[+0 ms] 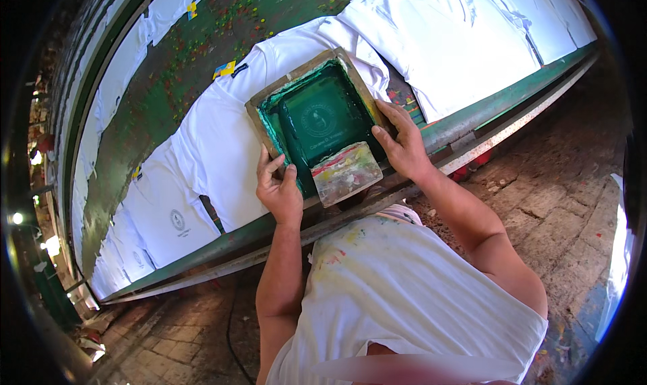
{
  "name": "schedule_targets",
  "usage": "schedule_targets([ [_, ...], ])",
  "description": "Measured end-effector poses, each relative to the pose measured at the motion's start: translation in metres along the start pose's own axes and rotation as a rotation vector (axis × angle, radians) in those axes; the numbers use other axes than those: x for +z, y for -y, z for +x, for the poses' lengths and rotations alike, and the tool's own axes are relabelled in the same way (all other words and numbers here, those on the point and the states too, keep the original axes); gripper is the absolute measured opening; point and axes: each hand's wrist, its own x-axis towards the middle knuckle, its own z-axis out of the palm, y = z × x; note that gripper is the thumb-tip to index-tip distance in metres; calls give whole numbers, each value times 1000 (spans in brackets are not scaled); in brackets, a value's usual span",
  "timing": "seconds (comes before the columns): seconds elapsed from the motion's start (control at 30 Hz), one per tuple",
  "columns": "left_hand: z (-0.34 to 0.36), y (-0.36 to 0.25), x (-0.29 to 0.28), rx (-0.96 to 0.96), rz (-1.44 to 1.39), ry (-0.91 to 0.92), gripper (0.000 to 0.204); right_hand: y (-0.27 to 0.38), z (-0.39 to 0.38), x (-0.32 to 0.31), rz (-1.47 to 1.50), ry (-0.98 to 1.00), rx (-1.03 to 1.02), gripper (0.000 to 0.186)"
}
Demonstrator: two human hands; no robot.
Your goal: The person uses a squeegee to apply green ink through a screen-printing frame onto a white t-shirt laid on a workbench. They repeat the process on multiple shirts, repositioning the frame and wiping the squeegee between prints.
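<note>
Both my hands grip a wooden-framed printing screen (317, 95) with green mesh and a pale round emblem in its middle. My left hand (278, 191) is closed on the frame's lower left side, thumb over the rim. Against the right side, my right hand (403, 142) has its fingers on the outer edge. Inside the screen's near end rests a paint-stained squeegee (347, 174), tilted over the frame edge, with neither hand on it. Below the screen lies a white T-shirt (229, 132), partly hidden by it.
White T-shirts (458, 54) lie in a row along the long green table (155, 122), which is speckled with paint. Shirts to the left bear a printed round emblem (177, 220). A metal rail (526, 108) edges the table's near side, above a brick floor (559, 203).
</note>
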Motion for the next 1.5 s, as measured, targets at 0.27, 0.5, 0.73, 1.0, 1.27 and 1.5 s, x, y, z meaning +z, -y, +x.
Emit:
schedule_targets([
  [0.27, 80, -56, -34, 282, 659, 352, 88, 58, -22, -46, -128, 299, -268, 54],
  [0.5, 163, -97, -22, 275, 1101, 732, 110, 98, -23, -16, -624, 529, -696, 46],
  [0.73, 178, -104, -4, 291, 1281, 861, 111, 111, 4, 5, -620, 593, -613, 46],
  [1.0, 172, -113, 4, 209, 1340, 838, 112, 110, 69, 1, -556, 847, -433, 20],
  [1.27, 169, -118, 8, 162, 1348, 805, 109, 93, 140, 39, -621, 668, -494, 34],
  [1.5, 168, -112, 6, 216, 1321, 763, 101, 80, 105, 41, -642, 597, -654, 52],
])
